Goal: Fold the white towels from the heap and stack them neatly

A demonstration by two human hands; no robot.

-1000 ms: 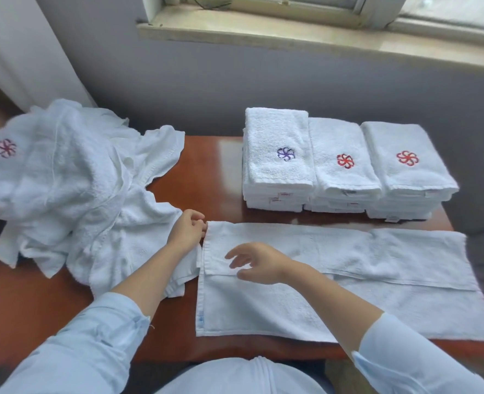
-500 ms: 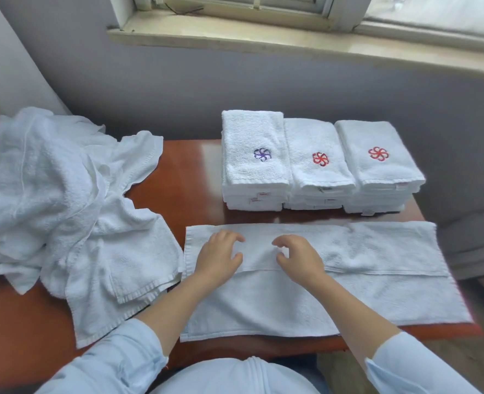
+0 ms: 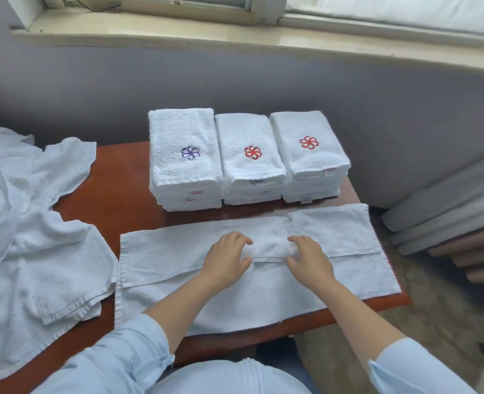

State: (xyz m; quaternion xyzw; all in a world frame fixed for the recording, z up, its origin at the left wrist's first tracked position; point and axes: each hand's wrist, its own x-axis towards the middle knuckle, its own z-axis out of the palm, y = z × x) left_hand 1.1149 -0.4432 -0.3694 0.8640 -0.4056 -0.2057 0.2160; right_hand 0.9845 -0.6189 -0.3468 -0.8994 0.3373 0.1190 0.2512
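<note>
Left hand [image 3: 226, 258] is in from 9 o'clock now, beside right hand [image 3: 310, 261], both pressing the towel [image 3: 263, 302] loose-fingered, so that fold looks set.

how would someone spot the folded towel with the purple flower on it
On the reddish-brown wooden table, below the window sill, three stacks of folded white towels stand side by side. The one wanted tops the leftmost stack; its embroidered flower is purple, the other two red.
</note>
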